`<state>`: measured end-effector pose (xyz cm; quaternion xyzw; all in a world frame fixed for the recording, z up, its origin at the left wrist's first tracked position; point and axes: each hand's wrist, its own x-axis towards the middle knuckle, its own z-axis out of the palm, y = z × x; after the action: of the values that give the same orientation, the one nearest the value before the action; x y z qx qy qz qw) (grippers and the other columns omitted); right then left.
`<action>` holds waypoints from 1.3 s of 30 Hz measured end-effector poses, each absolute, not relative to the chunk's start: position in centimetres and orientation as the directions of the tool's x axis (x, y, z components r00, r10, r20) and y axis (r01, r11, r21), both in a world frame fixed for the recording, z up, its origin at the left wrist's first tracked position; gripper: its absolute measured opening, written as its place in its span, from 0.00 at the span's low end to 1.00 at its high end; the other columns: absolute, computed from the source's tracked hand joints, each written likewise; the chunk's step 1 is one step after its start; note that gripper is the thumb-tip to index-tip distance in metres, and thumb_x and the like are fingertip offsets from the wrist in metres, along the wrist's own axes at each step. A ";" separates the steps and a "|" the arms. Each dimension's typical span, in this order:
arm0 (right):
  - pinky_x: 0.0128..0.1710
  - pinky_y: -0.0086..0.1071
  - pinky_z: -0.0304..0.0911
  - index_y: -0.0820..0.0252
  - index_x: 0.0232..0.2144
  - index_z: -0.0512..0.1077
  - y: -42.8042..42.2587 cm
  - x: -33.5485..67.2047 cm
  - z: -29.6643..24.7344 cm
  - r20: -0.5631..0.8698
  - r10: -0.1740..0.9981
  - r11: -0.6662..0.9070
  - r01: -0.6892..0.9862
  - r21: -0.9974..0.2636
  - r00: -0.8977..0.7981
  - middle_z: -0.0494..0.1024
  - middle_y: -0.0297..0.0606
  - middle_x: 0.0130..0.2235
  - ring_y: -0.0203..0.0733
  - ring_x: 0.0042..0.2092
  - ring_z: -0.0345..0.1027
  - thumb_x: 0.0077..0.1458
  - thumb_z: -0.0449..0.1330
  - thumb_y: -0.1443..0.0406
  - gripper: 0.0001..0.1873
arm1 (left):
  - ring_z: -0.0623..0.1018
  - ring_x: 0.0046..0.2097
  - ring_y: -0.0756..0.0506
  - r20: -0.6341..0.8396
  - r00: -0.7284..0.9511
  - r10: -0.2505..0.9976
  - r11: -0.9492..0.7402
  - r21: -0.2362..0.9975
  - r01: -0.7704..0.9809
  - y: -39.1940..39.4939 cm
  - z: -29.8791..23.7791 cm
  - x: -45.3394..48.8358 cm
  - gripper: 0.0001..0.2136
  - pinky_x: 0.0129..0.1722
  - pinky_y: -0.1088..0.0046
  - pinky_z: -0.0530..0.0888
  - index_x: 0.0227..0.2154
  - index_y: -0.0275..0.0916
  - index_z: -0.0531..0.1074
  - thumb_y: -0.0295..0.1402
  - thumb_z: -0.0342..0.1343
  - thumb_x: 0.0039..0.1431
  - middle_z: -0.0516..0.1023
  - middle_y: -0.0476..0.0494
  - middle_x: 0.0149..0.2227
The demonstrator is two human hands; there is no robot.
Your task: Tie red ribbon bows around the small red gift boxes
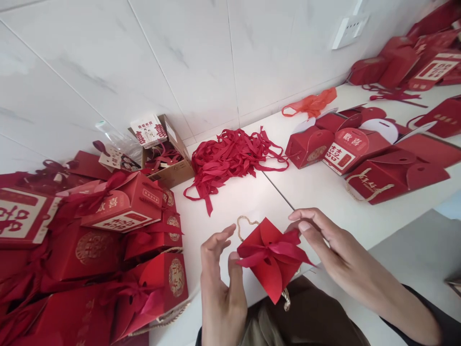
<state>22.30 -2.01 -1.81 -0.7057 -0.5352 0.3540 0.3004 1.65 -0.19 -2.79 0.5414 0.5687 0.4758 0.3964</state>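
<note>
A small red gift box [266, 281] with folded petal flaps lies near the table's front edge. A crimson ribbon bow [272, 252] is tied over its top, and a gold cord handle [245, 222] sticks out behind it. To its left is my left hand [221, 278], fingers spread apart and curved, with the thumb by the box corner and the bow's left tail. My right hand [320, 238] has thumb and fingers closed together at the bow's right loop; the fingertips partly hide the ribbon there.
A heap of loose red ribbons [234, 158] lies behind the box. Several bow-tied red boxes [122, 204] are stacked at left, beside an open cardboard carton [176, 173]. Untied red boxes [396, 168] and an orange plastic bag [313, 103] are on the right. A tiled wall [201, 57] stands behind.
</note>
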 end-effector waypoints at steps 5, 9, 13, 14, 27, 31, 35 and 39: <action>0.48 0.37 0.73 0.43 0.56 0.67 -2.8 22.2 -1.5 -0.151 0.970 -0.230 0.506 -0.832 0.193 0.75 0.37 0.58 0.50 0.59 0.70 0.69 0.50 0.42 0.23 | 0.72 0.64 0.40 0.230 0.012 0.973 -0.220 0.916 0.336 -0.6 -3.7 1.4 0.14 0.61 0.57 0.69 0.56 0.45 0.69 0.33 0.47 0.70 0.73 0.39 0.62; 0.58 0.40 0.69 0.42 0.64 0.60 -3.1 20.9 -1.7 -0.044 0.999 -0.054 0.592 -0.804 0.030 0.67 0.38 0.64 0.47 0.64 0.64 0.67 0.59 0.52 0.26 | 0.75 0.60 0.40 0.360 0.077 0.930 -0.360 0.843 0.400 -1.0 -4.7 1.6 0.07 0.55 0.61 0.73 0.43 0.45 0.76 0.33 0.53 0.68 0.74 0.41 0.60; 0.63 0.41 0.63 0.50 0.65 0.62 -2.8 19.6 -2.0 0.007 1.000 0.019 0.626 -0.780 -0.022 0.70 0.42 0.61 0.45 0.61 0.66 0.67 0.59 0.57 0.26 | 0.78 0.54 0.41 0.544 -0.013 0.839 -0.493 0.769 0.407 -1.5 -7.1 1.1 0.06 0.51 0.64 0.73 0.44 0.43 0.75 0.32 0.56 0.67 0.78 0.39 0.56; 0.63 0.41 0.63 0.51 0.65 0.62 -2.8 19.3 -2.0 0.007 1.000 0.004 0.641 -0.768 0.003 0.70 0.43 0.61 0.46 0.61 0.66 0.68 0.58 0.56 0.27 | 0.78 0.55 0.39 0.569 -0.027 0.822 -0.506 0.752 0.423 -1.6 -8.2 0.9 0.09 0.51 0.62 0.73 0.47 0.41 0.74 0.34 0.56 0.66 0.77 0.36 0.57; 0.65 0.50 0.59 0.56 0.72 0.54 -3.6 13.6 -1.6 -0.046 0.987 -0.147 0.760 -0.632 0.153 0.64 0.49 0.65 0.57 0.65 0.58 0.52 0.70 0.47 0.53 | 0.77 0.58 0.36 0.354 -0.139 0.925 -0.311 0.915 0.256 -2.3 -16.8 -1.3 0.18 0.57 0.56 0.74 0.59 0.35 0.68 0.36 0.49 0.71 0.76 0.31 0.57; 0.67 0.51 0.56 0.58 0.71 0.55 -3.2 13.1 -1.4 -0.030 0.976 -0.190 0.771 -0.608 0.217 0.64 0.50 0.65 0.56 0.66 0.57 0.55 0.66 0.56 0.46 | 0.79 0.56 0.37 0.355 -0.136 0.925 -0.310 0.911 0.271 -2.6 -16.1 -1.5 0.16 0.55 0.58 0.76 0.56 0.35 0.70 0.37 0.49 0.71 0.78 0.32 0.54; 0.66 0.55 0.56 0.59 0.71 0.56 -2.9 12.8 -1.0 -0.028 0.980 -0.174 0.784 -0.595 0.196 0.67 0.52 0.63 0.59 0.64 0.60 0.52 0.68 0.54 0.49 | 0.80 0.53 0.37 0.401 -0.133 0.906 -0.352 0.890 0.291 -2.7 -15.8 -1.5 0.14 0.52 0.58 0.77 0.54 0.35 0.71 0.35 0.50 0.70 0.79 0.33 0.51; 0.63 0.55 0.60 0.58 0.69 0.59 -2.6 13.7 -0.3 0.005 0.975 -0.177 0.784 -0.595 0.224 0.69 0.52 0.62 0.59 0.63 0.63 0.52 0.68 0.55 0.46 | 0.81 0.50 0.38 0.468 -0.168 0.868 -0.404 0.861 0.310 -2.7 -15.9 -1.2 0.12 0.49 0.59 0.78 0.51 0.37 0.72 0.33 0.51 0.69 0.80 0.34 0.48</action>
<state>13.74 -2.62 -0.27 -0.7425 -0.5921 0.1931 0.2465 -1.25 -2.68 -15.91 0.5995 0.4909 0.5855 0.2383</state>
